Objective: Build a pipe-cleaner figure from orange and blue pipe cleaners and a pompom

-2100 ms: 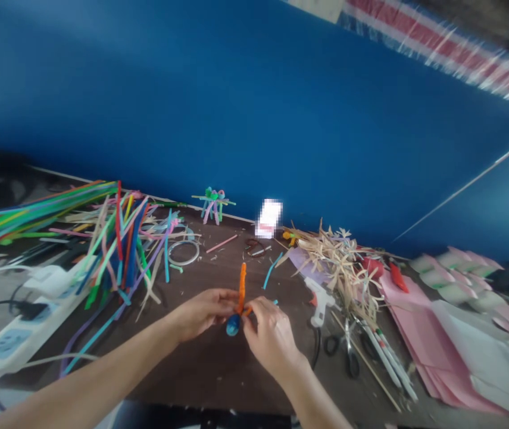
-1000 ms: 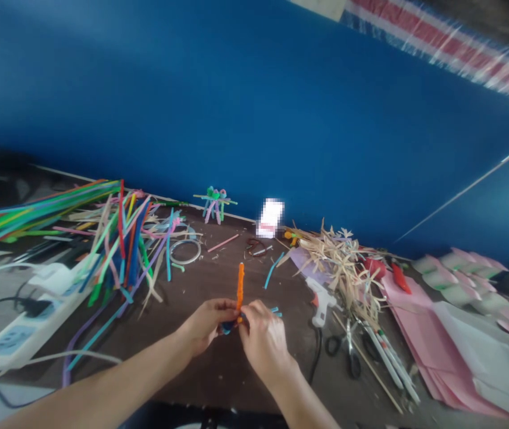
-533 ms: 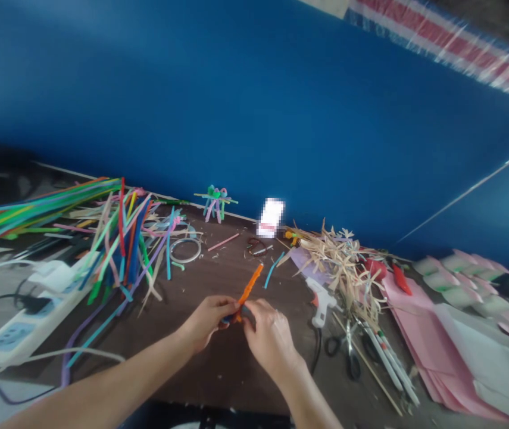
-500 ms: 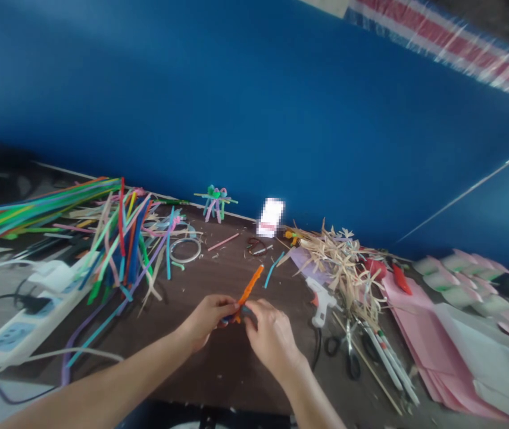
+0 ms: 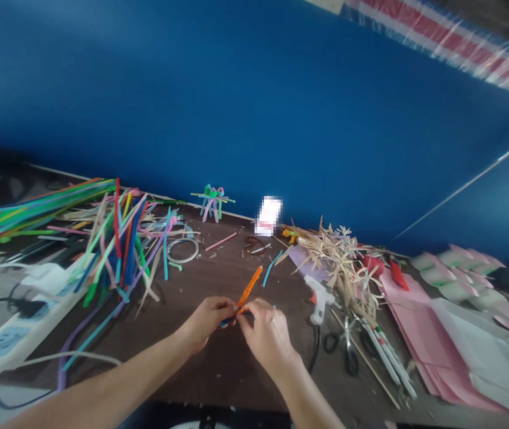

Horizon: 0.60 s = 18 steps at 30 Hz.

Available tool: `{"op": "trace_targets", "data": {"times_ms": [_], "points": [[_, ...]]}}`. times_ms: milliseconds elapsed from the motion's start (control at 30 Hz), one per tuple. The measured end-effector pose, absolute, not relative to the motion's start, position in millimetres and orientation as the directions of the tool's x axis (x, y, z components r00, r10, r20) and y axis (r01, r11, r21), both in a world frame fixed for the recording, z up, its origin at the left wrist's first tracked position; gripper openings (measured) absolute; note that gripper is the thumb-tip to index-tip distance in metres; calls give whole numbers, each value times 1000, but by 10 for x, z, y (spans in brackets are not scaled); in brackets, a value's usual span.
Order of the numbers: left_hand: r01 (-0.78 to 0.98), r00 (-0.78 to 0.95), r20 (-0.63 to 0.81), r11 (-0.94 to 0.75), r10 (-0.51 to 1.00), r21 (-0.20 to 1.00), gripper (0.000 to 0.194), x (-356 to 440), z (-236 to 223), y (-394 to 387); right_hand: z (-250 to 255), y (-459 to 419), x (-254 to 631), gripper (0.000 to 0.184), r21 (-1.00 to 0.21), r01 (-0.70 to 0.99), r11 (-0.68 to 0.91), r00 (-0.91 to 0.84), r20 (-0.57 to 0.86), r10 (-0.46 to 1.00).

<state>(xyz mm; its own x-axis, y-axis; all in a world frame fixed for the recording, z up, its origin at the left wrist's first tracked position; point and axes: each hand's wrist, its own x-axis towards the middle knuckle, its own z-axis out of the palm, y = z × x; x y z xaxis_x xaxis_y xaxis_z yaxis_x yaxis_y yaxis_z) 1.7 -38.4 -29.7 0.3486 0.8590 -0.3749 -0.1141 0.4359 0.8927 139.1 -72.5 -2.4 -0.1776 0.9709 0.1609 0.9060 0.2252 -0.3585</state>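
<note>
An orange pipe cleaner (image 5: 250, 286) rises from between my two hands, its upper end tilted to the right. My left hand (image 5: 209, 319) is closed on its lower end, where a bit of blue shows under the fingers. Thumb and fingers of my right hand (image 5: 265, 329) pinch the orange strand close to the same spot. Most of the blue part is covered by my fingers. A short light-blue pipe cleaner (image 5: 272, 268) lies on the table just beyond my hands.
Bundled pipe cleaners (image 5: 129, 238) and a power strip (image 5: 31, 322) lie left. Right are a glue gun (image 5: 321, 300), scissors (image 5: 347, 345), dried straw-like strips (image 5: 341, 253) and pink sheets (image 5: 419, 339). A small pipe-cleaner figure (image 5: 212, 202) and a lit phone (image 5: 268, 215) stand by the blue wall.
The orange pipe cleaner has tipped from upright to leaning right. The round blue part, visible earlier, is now mostly covered by my left hand. My hands stay close together.
</note>
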Motion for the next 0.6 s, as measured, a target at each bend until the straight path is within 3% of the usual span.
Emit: {"op": "trace_targets", "data": {"times_ms": [233,433,600], "points": [[-136,368,-320,391,873,911,20,-4,-307,-410,-48,-642,1422,16,-517,849,109,-75,86,994],[-26,320,-248,270,914,962,15,7,-316,-427,-60,-550,1446,15,-612,789,-47,-10,-90,996],[136,292,-155,119,944,984,11,-8,-326,-425,-95,-458,1488,16,-729,675,-117,-87,-237,968]]}}
